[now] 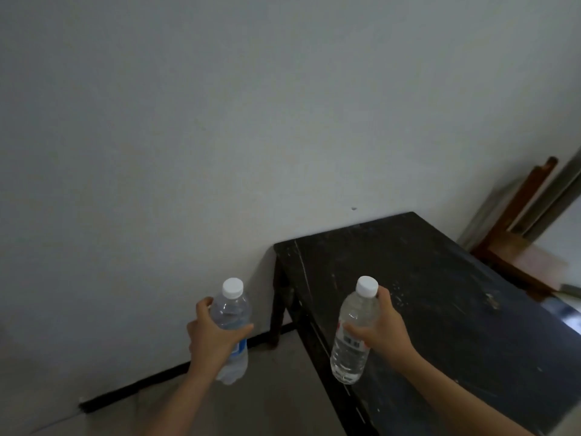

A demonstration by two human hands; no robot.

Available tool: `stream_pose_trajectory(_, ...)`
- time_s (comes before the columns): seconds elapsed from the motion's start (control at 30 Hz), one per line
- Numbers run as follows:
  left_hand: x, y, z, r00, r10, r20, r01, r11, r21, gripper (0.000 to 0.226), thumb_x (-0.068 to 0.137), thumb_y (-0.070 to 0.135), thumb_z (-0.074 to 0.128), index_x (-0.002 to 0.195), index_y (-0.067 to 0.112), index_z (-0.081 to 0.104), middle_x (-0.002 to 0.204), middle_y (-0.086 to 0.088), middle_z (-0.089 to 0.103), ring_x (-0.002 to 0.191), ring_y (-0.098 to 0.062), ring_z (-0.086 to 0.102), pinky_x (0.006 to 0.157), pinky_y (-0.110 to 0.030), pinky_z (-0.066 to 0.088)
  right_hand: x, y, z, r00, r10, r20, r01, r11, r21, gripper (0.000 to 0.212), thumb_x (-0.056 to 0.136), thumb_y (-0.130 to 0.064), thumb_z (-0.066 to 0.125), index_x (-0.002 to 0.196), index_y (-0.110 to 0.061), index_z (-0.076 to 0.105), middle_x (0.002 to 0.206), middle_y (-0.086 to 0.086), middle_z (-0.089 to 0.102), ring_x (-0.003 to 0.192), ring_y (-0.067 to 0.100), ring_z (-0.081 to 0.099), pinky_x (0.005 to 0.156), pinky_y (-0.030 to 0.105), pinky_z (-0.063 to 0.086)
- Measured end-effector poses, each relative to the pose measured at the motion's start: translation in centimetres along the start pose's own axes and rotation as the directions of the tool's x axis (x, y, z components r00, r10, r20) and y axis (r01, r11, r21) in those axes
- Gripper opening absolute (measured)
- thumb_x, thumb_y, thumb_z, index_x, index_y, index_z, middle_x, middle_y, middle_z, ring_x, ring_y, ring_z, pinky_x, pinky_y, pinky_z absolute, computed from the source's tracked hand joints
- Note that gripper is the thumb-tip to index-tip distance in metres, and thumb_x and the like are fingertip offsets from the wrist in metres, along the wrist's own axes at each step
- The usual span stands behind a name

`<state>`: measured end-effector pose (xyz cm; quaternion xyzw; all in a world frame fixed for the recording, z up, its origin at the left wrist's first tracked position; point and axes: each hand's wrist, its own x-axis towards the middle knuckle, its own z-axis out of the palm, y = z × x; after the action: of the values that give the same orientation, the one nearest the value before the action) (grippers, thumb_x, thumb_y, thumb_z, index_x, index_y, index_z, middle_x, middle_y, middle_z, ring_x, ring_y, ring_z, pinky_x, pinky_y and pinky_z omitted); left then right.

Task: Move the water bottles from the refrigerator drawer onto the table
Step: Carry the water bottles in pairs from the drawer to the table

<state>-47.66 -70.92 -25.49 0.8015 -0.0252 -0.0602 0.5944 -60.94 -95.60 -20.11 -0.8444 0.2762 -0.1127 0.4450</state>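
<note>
- Two clear plastic bottles are being held up, both upright-ish with white screw caps on. Each has clear water inside; the level looks high in both, though the exact fill line can't really be made out.
- The left bottle is carried just off the left end of the table, over the floor and in front of the wall, not over the tabletop at all.
- The right bottle is seen over the table's near left edge, tilted a bit. Whether its base is touching the top can't be told.
- Labels: a strip of blue label is showing on the left bottle, mostly covered by the palm. A white label with a bit of red is wrapped round the right bottle. Some print is there, but it's too blurred to be read, so no brand can be given.
- The left hand is clamped round the middle of its bottle: fingers curled round the far side, thumb laid across the front.
- The right hand is wrapped round its bottle too, with the thumb crossing the label and one finger stretched up along the neck, right beside the cap.
- The tabletop is black and scuffed with pale flecks. Off the table's far right end, some blurred brown wooden furniture is leaned by the wall.
</note>
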Motion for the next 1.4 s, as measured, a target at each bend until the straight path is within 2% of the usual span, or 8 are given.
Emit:
stream_pose_trajectory(0.23,6.2,1.7,7.6,0.971,-0.025,0.238,0.024,1.0,0.008,0.083,0.058,0.013,0.085,0.124,0.014,0.035,0.13,-0.015,0.048,0.116,-0.033,0.049,0.097,-0.051,0.043,4.9,3.4,-4.1,0.987,0.094,-0.134,-0.099,0.995,-0.026,0.077,0.065,-0.015,0.08,0.122,-0.032,0.03,0.102,-0.01,0.049,0.098,0.016,0.053,0.084,0.042,0.052)
stream_pose_trajectory(0.47,14.0,6.5,17.4,0.96,0.089,0.266,-0.097,0.995,0.015,0.071,0.057,0.005,0.084,0.109,0.02,0.038,0.11,-0.001,0.048,0.102,-0.02,0.05,0.091,-0.037,0.045,14.3,6.2,-6.6,0.971,0.1,-0.216,-0.103,0.995,-0.004,0.08,0.065,-0.014,0.081,0.13,-0.021,0.035,0.105,-0.008,0.05,0.101,0.015,0.052,0.086,0.037,0.049)
stream_pose_trajectory(0.6,18.1,8.1,21.5,0.966,0.077,0.249,-0.075,0.997,-0.016,0.073,0.057,0.007,0.084,0.113,0.016,0.038,0.116,-0.007,0.053,0.106,-0.027,0.054,0.093,-0.044,0.047,19.6,6.1,-6.9,0.959,0.095,-0.267,-0.105,0.994,-0.023,0.067,0.067,-0.019,0.08,0.122,-0.019,0.043,0.1,-0.009,0.051,0.096,0.012,0.052,0.08,0.028,0.045)
stream_pose_trajectory(0.7,20.5,8.5,24.3,0.962,0.032,0.27,-0.027,0.999,-0.019,0.073,0.06,0.005,0.082,0.117,0.012,0.037,0.117,-0.01,0.053,0.107,-0.028,0.054,0.093,-0.045,0.047,23.6,6.6,-6.6,0.945,0.046,-0.325,-0.086,0.99,-0.108,0.062,0.065,-0.025,0.08,0.118,-0.018,0.048,0.1,-0.01,0.048,0.107,0.019,0.048,0.085,0.037,0.048)
stream_pose_trajectory(0.77,21.8,8.7,25.8,0.959,0.017,0.282,-0.013,1.0,-0.014,0.074,0.06,0.006,0.082,0.118,0.012,0.038,0.118,-0.012,0.054,0.107,-0.03,0.055,0.092,-0.045,0.048,26.0,6.5,-6.1,0.945,0.068,-0.32,-0.11,0.988,-0.113,0.062,0.066,-0.028,0.079,0.119,-0.019,0.047,0.101,-0.011,0.044,0.113,0.02,0.041,0.089,0.043,0.047)
stream_pose_trajectory(0.97,26.8,9.0,29.7,0.965,0.017,0.262,-0.02,1.0,0.008,0.076,0.057,0.005,0.084,0.119,0.007,0.041,0.12,-0.015,0.055,0.109,-0.031,0.055,0.087,-0.036,0.046,34.6,5.8,-3.6,0.978,0.068,-0.198,-0.104,0.979,-0.177,0.064,0.065,-0.036,0.077,0.119,-0.023,0.045,0.113,-0.001,0.055,0.108,0.022,0.051,0.087,0.044,0.049)
stream_pose_trajectory(1.23,31.0,8.9,33.0,0.968,-0.007,0.252,-0.002,0.999,0.037,0.068,0.054,0.011,0.086,0.111,0.012,0.048,0.11,-0.009,0.058,0.101,-0.025,0.057,0.077,-0.028,0.042,43.9,4.3,-0.1,0.981,0.034,-0.191,-0.052,0.994,-0.093,0.067,0.063,-0.026,0.082,0.12,-0.015,0.048,0.116,0.005,0.056,0.11,0.021,0.051,0.089,0.034,0.048)
stream_pose_trajectory(1.4,32.4,8.8,33.7,0.975,0.003,0.22,-0.018,0.997,0.069,0.058,0.054,0.011,0.085,0.1,0.014,0.05,0.104,-0.005,0.06,0.096,-0.022,0.057,0.072,-0.025,0.043,47.2,4.4,1.3,0.978,0.033,-0.208,-0.051,0.995,-0.082,0.065,0.062,-0.024,0.082,0.117,-0.017,0.049,0.114,0.004,0.058,0.11,0.022,0.052,0.09,0.041,0.049)
